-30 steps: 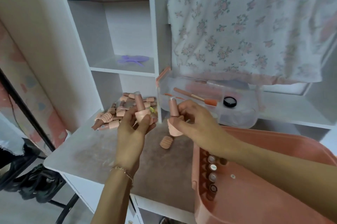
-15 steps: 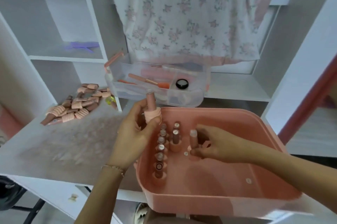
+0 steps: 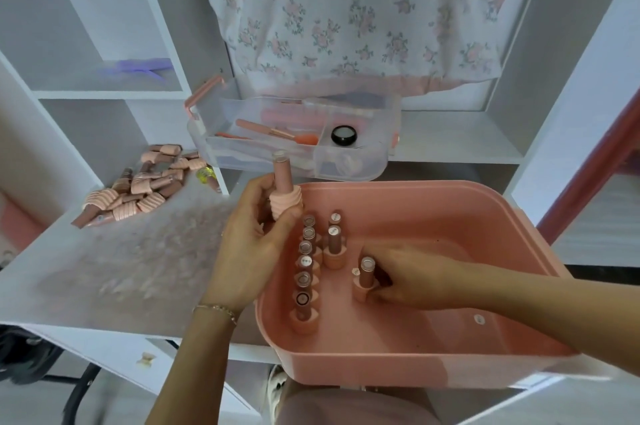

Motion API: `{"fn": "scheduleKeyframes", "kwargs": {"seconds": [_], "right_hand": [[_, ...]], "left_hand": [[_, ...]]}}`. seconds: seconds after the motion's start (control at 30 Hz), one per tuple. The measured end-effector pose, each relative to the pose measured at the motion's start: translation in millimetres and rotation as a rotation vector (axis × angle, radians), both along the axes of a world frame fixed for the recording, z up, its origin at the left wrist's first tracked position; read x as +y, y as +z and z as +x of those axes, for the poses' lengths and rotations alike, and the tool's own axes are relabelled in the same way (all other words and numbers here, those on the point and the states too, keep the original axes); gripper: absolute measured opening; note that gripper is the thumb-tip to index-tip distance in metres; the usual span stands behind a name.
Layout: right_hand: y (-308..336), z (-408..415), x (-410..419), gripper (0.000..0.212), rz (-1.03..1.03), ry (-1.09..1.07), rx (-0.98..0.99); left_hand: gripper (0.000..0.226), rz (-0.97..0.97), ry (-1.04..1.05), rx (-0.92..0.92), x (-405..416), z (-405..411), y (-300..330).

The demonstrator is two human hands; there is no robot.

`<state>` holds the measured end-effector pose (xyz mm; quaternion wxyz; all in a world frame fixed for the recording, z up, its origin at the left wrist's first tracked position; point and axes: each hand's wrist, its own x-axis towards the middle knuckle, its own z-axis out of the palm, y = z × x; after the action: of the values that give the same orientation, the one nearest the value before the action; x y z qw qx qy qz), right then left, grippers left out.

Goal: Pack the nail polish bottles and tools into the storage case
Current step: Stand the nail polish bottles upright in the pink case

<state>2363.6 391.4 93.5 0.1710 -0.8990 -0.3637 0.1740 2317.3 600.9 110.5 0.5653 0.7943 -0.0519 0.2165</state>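
My right hand (image 3: pixel 403 277) grips a bottle (image 3: pixel 365 274) set mid-case (image 3: pixel 450 196), left hand (image 3: pixel 256 244) clutching another bottle (image 3: pixel 284 189) at centre frame; I fear nudging over the standing row (image 3: pixel 304 262).

Both forearms are bare, no sleeves. A thin beaded bracelet (image 3: pixel 216 309) circles the wrist just below the left hand (image 3: pixel 254 248).
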Motion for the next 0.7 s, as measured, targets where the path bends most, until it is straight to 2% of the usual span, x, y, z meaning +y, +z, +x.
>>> {"fn": "scheduleKeyframes", "kwargs": {"seconds": [0.1,0.2,0.37,0.6,0.7], "right_hand": [[-6.5,-1.5,-0.9,0.016,-0.027,-0.020,0.001],[-13.3,-1.9,4.3,0.022,-0.005,-0.052,0.013],[-18.0,1.5,17.1,0.004,0.064,-0.116,0.036],[-28.1,1.5,24.1,0.008,0.157,-0.240,0.081],[-32.0,2.6,26.2,0.020,0.200,-0.275,0.086]], "left_hand": [[0.024,-0.005,-0.004,0.001,-0.8,0.0,-2.0],[0.024,-0.012,-0.007,0.002,-1.8,-0.4,-4.8],[0.025,-0.012,-0.003,-0.011,-1.2,0.2,-4.9],[0.026,-0.025,-0.016,-0.006,-0.8,0.7,-4.1],[0.025,-0.035,-0.018,-0.003,-0.8,0.4,-3.6]]}}
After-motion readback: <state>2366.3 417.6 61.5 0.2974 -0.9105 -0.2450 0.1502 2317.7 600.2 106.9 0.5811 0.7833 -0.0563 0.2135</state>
